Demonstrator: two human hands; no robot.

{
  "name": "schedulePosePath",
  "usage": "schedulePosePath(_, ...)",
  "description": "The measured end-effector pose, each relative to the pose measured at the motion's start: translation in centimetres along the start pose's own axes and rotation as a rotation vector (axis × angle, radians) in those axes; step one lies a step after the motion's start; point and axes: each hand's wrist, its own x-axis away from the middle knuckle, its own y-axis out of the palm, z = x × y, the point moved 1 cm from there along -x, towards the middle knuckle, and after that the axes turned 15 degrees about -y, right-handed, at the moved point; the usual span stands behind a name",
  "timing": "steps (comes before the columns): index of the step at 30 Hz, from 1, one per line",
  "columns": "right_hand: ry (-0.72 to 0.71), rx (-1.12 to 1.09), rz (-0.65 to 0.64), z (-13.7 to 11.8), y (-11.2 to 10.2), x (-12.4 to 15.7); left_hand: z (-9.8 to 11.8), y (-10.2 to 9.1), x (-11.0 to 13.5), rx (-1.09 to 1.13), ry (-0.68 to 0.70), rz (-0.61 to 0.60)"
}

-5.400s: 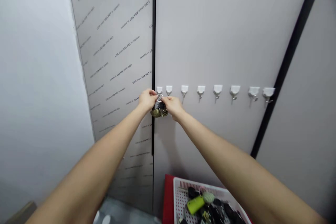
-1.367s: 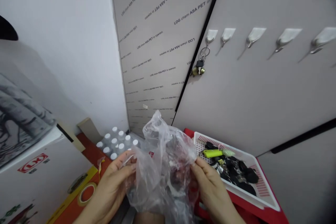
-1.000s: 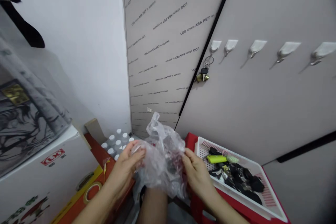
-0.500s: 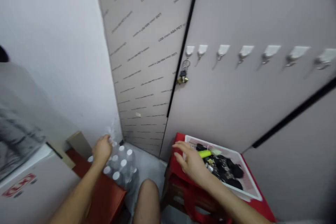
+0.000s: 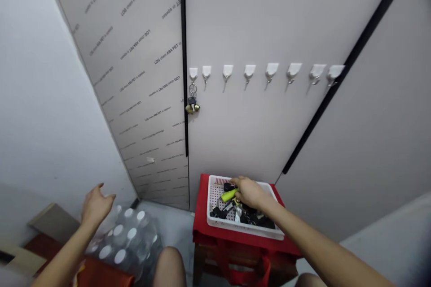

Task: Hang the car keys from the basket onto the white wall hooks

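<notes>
Down at 6 o'clock of the view, a white perforated plastic basket (image 5: 215,220), heaped with black key fobs (image 5: 257,220) and a lime-green stick-shaped fob (image 5: 229,195)! Right hand (image 5: 249,192) planted on top of the heap, half closed and curled downward, touching the fobs just beside the lime-green piece. Any actual grip on something? Impossible to call from this angle. Basket sitting on a table (image 5: 201,228) under a red cover, with red straps (image 5: 244,264) dangling below the front edge.

Over at 7 o'clock, left hand (image 5: 97,206), well apart from the basket, wide open with fingers spread and nothing in it! Just below that hand, a shrink-wrapped pack of water bottles (image 5: 124,233) with white caps, though no telling whether palm and plastic touch. Between pack and table, at the very bottom of the view, a bare knee (image 5: 170,264).

Up at 11 o'clock, a key ring (image 5: 192,89) with a black key and a brass-coloured charm (image 5: 192,108), hanging from the leftmost of eight white adhesive hooks (image 5: 269,71). That row running toward 2 o'clock across a grey panel (image 5: 269,18), and right next to the keys, a black vertical strip (image 5: 183,54).
</notes>
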Motion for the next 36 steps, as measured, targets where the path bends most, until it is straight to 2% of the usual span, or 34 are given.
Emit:
schedulePosePath(2, -0.003, -0.027, -0.016, 0.6, -0.1, 0.0, 2.5, 0.4, 1.5, 0.058, 0.122, -0.08)
schedulePosePath(4, -0.019, -0.072, -0.039, 1.3, 0.0, 0.0, 5.1, 1.0, 4.1, 0.152, 0.244, -0.166)
schedulePosePath(7, -0.005, -0.113, -0.084, 2.1, 0.0, 0.1, 9.3, 2.1, 9.6, 0.329, 0.508, -0.308)
schedulePosePath(9, 0.018, -0.103, -0.096, 2.4, -0.1, 0.3, 11.6, 2.9, 13.6, 0.388, 0.667, -0.447)
schedulePosePath(12, -0.001, -0.091, -0.054, 2.5, -0.4, 1.0, 14.1, 4.6, 18.3, 0.421, 0.765, -0.638)
schedulePosePath(15, -0.043, -0.122, 0.035, 2.7, -1.0, 1.9, 15.7, 7.1, 21.0, 0.449, 0.722, -0.769)
schedulePosePath(18, -0.045, -0.187, 0.138, 2.6, -2.0, 2.5, 17.0, 9.3, 22.4, 0.499, 0.739, -0.877)
schedulePosePath(21, -0.092, -0.274, 0.235, 2.0, -3.7, 2.7, 18.3, 10.0, 23.1, 0.508, 0.762, -0.913)
schedulePosePath(24, -0.105, -0.383, 0.307, 1.3, -5.4, 2.5, 19.5, 9.2, 23.4, 0.595, 0.752, -0.993)
schedulePosePath(27, -0.098, -0.56, 0.389, 1.0, -6.6, 2.0, 20.2, 7.6, 23.4, 0.786, 0.69, -1.152)
schedulePosePath(29, -0.071, -0.745, 0.505, 1.1, -7.2, 1.9, 20.3, 6.4, 23.2, 0.895, 0.57, -1.276)
schedulePosePath(32, 0.063, -1.039, 0.649, 1.5, -7.5, 2.1, 20.3, 5.0, 22.7, 1.019, 0.373, -1.444)
schedulePosePath(34, 0.119, -1.197, 0.616, 1.4, -7.4, 2.6, 20.5, 4.1, 22.3, 1.097, 0.287, -1.494)
schedulePosePath(36, 0.103, -1.311, 0.556, 0.9, -7.2, 3.0, 20.8, 3.4, 21.9, 1.154, 0.222, -1.509)
